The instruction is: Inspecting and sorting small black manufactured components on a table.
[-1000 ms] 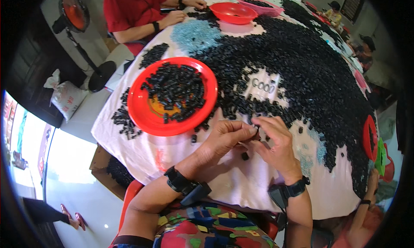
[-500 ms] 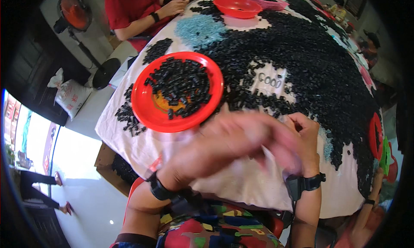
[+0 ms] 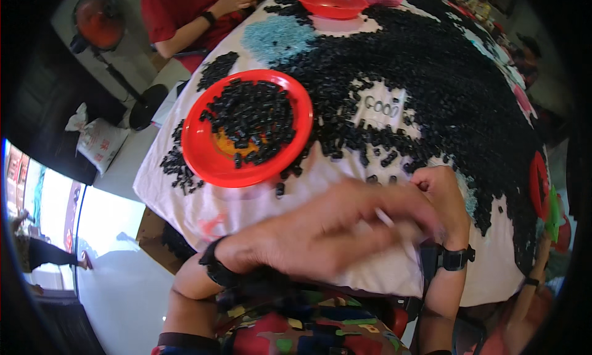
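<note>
My left hand (image 3: pixel 327 228) reaches across my front toward the right one, fingers bent and blurred. A small pale sliver (image 3: pixel 384 217) shows between its fingers; I cannot make out what it is. My right hand (image 3: pixel 441 198) is closed near the edge of the black pile, its fingers curled in; whatever they hold is hidden. Just beyond the hands, several loose small black plastic pieces (image 3: pixel 388 159) lie on the pale cloth (image 3: pixel 345 170). To the left stands a red plate (image 3: pixel 200 151) heaped with similar black pieces (image 3: pixel 250 111).
A large spread of black pieces (image 3: pixel 450 83) covers the table's right and far parts. Beyond the plate lie a light-blue heap (image 3: pixel 277 37) and a red bowl (image 3: pixel 333 3). A co-worker's hand (image 3: pixel 237 0) rests at the far left. A cardboard box (image 3: pixel 154 235) stands below the left edge.
My left hand's fingers have bent more, and the hand sits slightly lower. My right hand stays closed, a little farther right in view. The whole view has shifted slightly.
</note>
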Motion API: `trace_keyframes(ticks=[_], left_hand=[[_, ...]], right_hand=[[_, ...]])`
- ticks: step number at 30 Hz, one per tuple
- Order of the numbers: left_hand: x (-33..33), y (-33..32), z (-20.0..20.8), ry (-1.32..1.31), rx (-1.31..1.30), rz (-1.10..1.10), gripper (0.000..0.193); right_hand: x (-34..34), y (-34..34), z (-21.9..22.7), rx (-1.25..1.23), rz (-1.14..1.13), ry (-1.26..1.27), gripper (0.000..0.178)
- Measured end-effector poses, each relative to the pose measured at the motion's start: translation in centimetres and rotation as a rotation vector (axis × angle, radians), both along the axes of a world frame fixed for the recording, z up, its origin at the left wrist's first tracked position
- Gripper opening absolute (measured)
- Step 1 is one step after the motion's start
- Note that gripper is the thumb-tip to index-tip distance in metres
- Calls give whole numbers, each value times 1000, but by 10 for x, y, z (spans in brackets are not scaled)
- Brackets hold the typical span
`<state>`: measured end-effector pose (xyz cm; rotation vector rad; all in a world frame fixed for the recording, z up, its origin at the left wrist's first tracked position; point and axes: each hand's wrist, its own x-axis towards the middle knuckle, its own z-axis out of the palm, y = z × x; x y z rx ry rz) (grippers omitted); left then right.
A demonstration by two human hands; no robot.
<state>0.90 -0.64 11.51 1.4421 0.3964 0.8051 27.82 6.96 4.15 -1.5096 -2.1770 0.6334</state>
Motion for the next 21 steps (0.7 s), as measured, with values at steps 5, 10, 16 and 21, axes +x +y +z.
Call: trace_keyframes(ticks=[5,10,16,21], left_hand=[[-10,39,-62,516,100,429,29],[11,45,-107,812,594,593,30],[5,48,-108,774,500,579,21],[0,41,-104,683,194,619,18]], right_hand=[[-6,4,7,-10,31,-98,16],[-3,8,5,25,-67,-4,13],[2,3,15,-37,-52,-86,13],[5,5,5,68,27,-87,15]])
